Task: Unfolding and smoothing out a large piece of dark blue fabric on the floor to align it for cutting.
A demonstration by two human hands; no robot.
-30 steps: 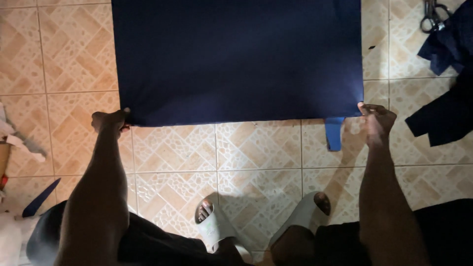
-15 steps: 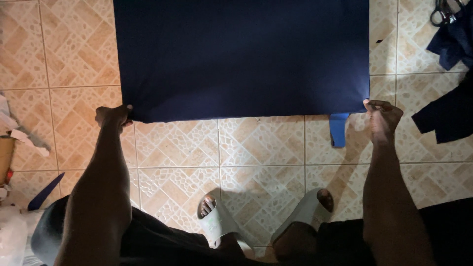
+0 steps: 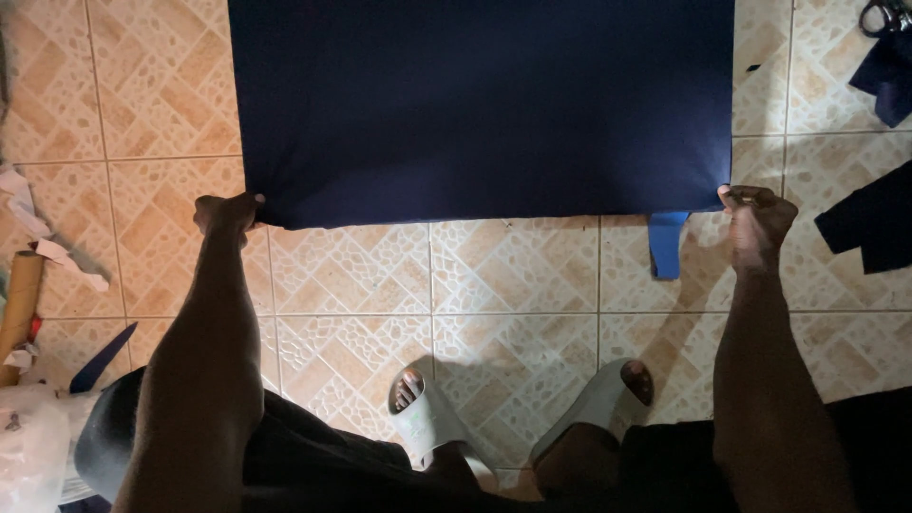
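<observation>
A large sheet of dark navy fabric (image 3: 480, 104) is lying spread flat on the tiled floor (image 3: 351, 275), filling the far middle of the scene and running out past the far edge of the view. The person is gripping its near edge at both corners. The left hand (image 3: 226, 213) is closing its fingers on the near left corner, and the right hand (image 3: 755, 217) is pinching the near right corner, so the near hem is running straight between the 2 hands. Both arms are reaching forward from the near side.

Just beside the right hand, a short strip of brighter blue cloth (image 3: 666, 244) is sticking out from under the fabric's near edge. 2 feet in grey slide sandals (image 3: 432, 418) are resting on the tiles near the person, between the arms. At the far right, pieces of dark cloth (image 3: 869, 223) are lying on the floor, with a pair of scissors (image 3: 879, 14) partly in view at the far corner. At the left, white scraps (image 3: 57, 252) and a cardboard tube (image 3: 19, 304) are lying on the tiles.
</observation>
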